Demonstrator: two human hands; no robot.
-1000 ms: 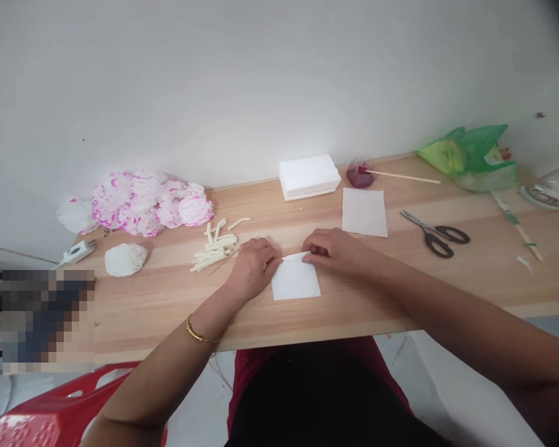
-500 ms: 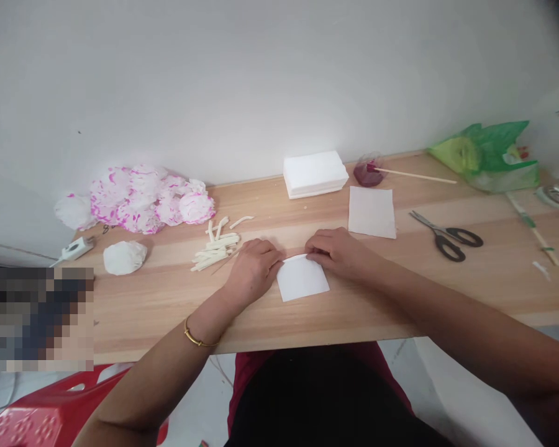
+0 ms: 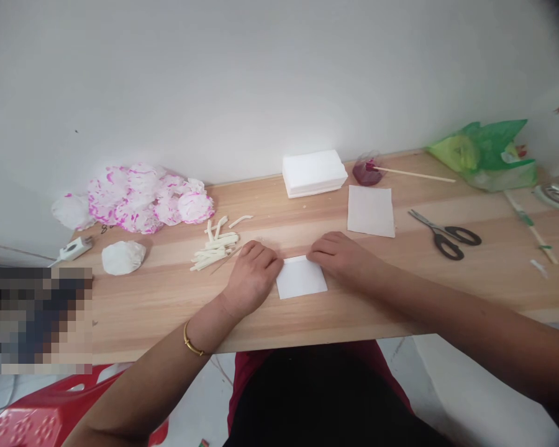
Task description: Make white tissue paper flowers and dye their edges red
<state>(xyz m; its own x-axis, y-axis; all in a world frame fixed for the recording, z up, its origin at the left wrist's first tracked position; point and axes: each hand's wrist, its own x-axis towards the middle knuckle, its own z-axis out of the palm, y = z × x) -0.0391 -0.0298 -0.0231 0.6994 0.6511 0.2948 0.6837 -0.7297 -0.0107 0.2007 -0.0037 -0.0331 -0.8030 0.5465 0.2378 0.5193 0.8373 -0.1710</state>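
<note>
A white paper napkin (image 3: 302,279) lies on the wooden table in front of me, its far edge folded over in a narrow strip. My left hand (image 3: 255,273) pinches the left end of that fold, fingers curled together. At the right end, my right hand (image 3: 338,254) grips the fold with closed fingers. Just left of my left hand is a pile of short cream-coloured strips (image 3: 217,248), with a thin stick beside it. A flat square napkin (image 3: 371,211) lies beyond my right forearm.
At the back stand a napkin stack (image 3: 314,174) and a cup of dark pink liquid (image 3: 369,172) with a stick. Scissors (image 3: 442,234) and a green plastic bag (image 3: 494,155) are on the right. Pink-and-white paper balls (image 3: 144,198) and a white bundle (image 3: 123,257) lie left.
The far edge of the napkin is folded nearer to me and now lies flatter and straighter. Both hands remain at the ends of the fold, with slight finger movement.
</note>
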